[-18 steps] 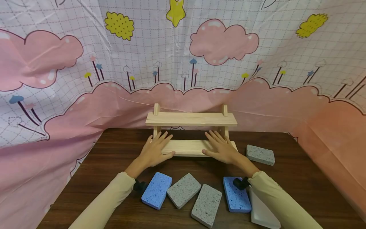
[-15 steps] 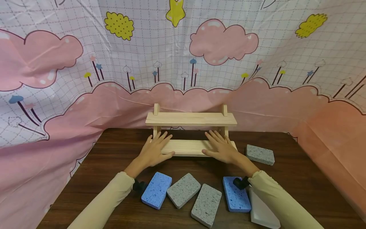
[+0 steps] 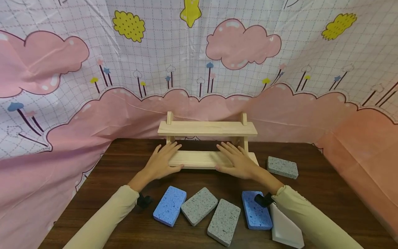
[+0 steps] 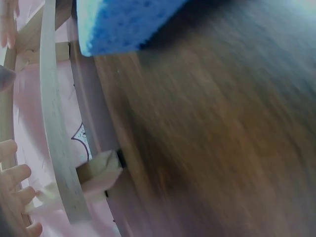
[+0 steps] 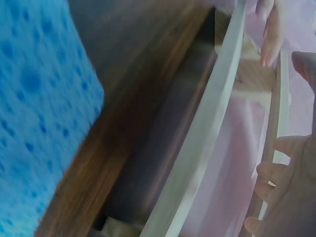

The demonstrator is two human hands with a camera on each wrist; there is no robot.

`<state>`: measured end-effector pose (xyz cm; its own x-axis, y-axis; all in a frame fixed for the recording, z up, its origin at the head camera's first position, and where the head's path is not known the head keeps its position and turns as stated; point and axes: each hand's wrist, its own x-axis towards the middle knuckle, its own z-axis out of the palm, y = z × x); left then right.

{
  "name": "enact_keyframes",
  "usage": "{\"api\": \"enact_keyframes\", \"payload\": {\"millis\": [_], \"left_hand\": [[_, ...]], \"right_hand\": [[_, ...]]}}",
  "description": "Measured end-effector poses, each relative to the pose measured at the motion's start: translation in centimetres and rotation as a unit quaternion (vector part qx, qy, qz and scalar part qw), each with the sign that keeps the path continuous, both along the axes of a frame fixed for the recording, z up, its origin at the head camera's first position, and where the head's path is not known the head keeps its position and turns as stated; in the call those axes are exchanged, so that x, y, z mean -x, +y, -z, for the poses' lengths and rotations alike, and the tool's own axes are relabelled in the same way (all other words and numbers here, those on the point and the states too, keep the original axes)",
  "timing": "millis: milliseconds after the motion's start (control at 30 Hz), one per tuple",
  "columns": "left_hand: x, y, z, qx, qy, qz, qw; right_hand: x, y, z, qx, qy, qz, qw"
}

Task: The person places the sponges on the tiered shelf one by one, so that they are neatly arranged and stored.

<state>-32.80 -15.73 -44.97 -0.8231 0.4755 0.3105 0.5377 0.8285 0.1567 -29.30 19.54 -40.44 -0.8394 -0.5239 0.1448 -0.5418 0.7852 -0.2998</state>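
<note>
A two-tier wooden shelf (image 3: 207, 128) of pale wood stands at the back of the table. My left hand (image 3: 159, 163), fingers extended, is over the left end of its lower board (image 3: 199, 159). The right hand (image 3: 240, 164) is spread over the right part of that same board. Neither hand grips anything. In the left wrist view, left-hand fingers (image 4: 17, 174) show at the left edge, beside the shelf boards. Right-hand fingers (image 5: 271, 173) appear in the right wrist view, near the upper board.
In front lie a blue sponge (image 3: 170, 206), two grey sponges (image 3: 199, 206) and another blue sponge (image 3: 256, 210). A white block (image 3: 286, 228) lies partly beneath the right sleeve in view. One more grey sponge (image 3: 282, 167) rests right of the shelf. Patterned cloth (image 3: 133, 114) hangs behind.
Both hands have shifted slightly left over the lower board, the left one a bit further toward its end. The shelf and sponges keep their places; the head view has tipped down slightly.
</note>
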Motion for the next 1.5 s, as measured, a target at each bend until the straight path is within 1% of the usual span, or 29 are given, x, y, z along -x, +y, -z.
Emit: {"api": "enact_keyframes", "payload": {"millis": [100,233,400,500,567,667,767,900,1000,1167,1367,1500], "left_hand": [[-0.1,-0.8,0.0,-0.014,0.007,0.006,0.9999],[-0.1,-1.9,0.3,-0.032,0.009,0.006,0.9994],[-0.1,-3.2,0.7,-0.059,0.014,0.002,0.9981],[0.1,-3.8,0.9,-0.069,0.022,0.002,0.9974],[0.3,-4.2,1.0,-0.074,0.018,-0.001,0.9971],[0.5,-4.7,1.2,-0.075,-0.001,-0.012,0.9971],[0.6,-5.1,1.2,-0.081,-0.023,-0.019,0.9962],[0.5,-5.4,1.0,-0.085,-0.036,-0.019,0.9956],[0.5,-5.6,1.0,-0.084,-0.042,-0.019,0.9954],[0.7,-5.7,1.1,-0.080,-0.043,-0.017,0.9957],[0.7,-5.7,1.2,-0.078,-0.041,-0.016,0.9960],[0.7,-5.7,1.3,-0.077,-0.045,-0.018,0.9959]], "right_hand": [[-0.9,-0.6,-0.1,-0.004,0.017,-0.022,1.000],[-2.1,-1.3,0.0,-0.014,0.050,-0.054,0.997],[-3.9,-2.4,0.1,-0.022,0.096,-0.094,0.991],[-4.9,-3.1,0.2,-0.036,0.119,-0.109,0.986],[-5.6,-3.6,0.4,-0.049,0.130,-0.116,0.984],[-6.7,-4.2,0.9,-0.066,0.137,-0.122,0.981],[-7.5,-4.6,1.7,-0.078,0.141,-0.122,0.979],[-8.3,-5.0,2.7,-0.096,0.141,-0.111,0.979],[-8.7,-5.2,3.4,-0.110,0.138,-0.100,0.979],[-9.1,-5.4,3.9,-0.113,0.133,-0.081,0.981],[-9.5,-5.7,4.7,-0.124,0.098,-0.057,0.986],[-9.7,-6.1,5.1,-0.137,0.073,-0.043,0.987]]}}
